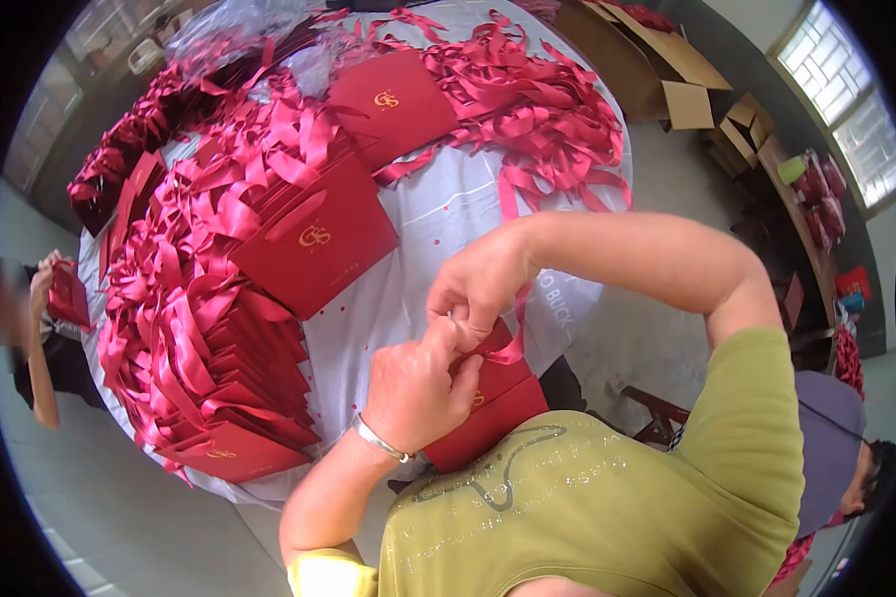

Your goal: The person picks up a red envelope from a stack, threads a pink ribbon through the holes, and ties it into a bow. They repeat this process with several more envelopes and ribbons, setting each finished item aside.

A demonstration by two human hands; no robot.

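Observation:
A red paper gift bag [490, 413] with gold print rests at the table edge against my body. Above it my left hand [423, 388], with a silver bangle at the wrist, is closed with thumb and fingers pinched together. My right hand [483, 279] reaches in from the right and is pinched close against the left fingertips. A pink satin ribbon [513, 343] runs from the bag's top and up beside my right fingers. Both hands appear to grip this ribbon at the bag's upper edge. The exact pinch point is hidden by the fingers.
Red gift bags [319, 239] with ribbon handles stand in rows on the white-covered table [423, 214]. Loose ribbons [543, 109] are heaped at the back right. Cardboard boxes [657, 70] are beyond. One person [45, 348] sits at left, another [831, 448] at lower right.

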